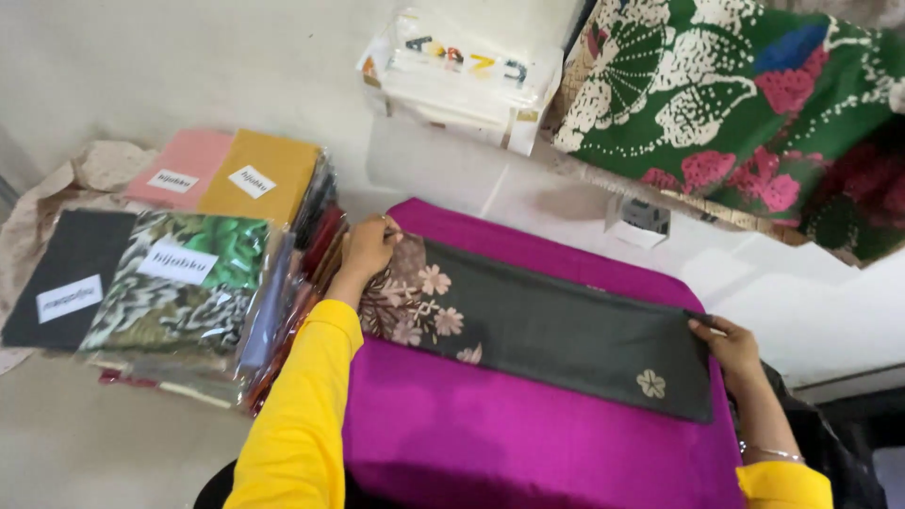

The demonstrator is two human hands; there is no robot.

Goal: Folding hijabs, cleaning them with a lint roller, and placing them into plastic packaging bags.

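Clearly your left hand (370, 247) and right hand (724, 343) pinch the dark-grey folded floral scarf (547, 325) by its ends — soft, light, likely slippery — hold the corners.

folded scarf (556, 330) on cloth (490, 434)

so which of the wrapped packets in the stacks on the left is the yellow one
The mustard-yellow packet at the back right of the stacks, beside the pink packet. The two in front are a black packet and a green patterned packet.
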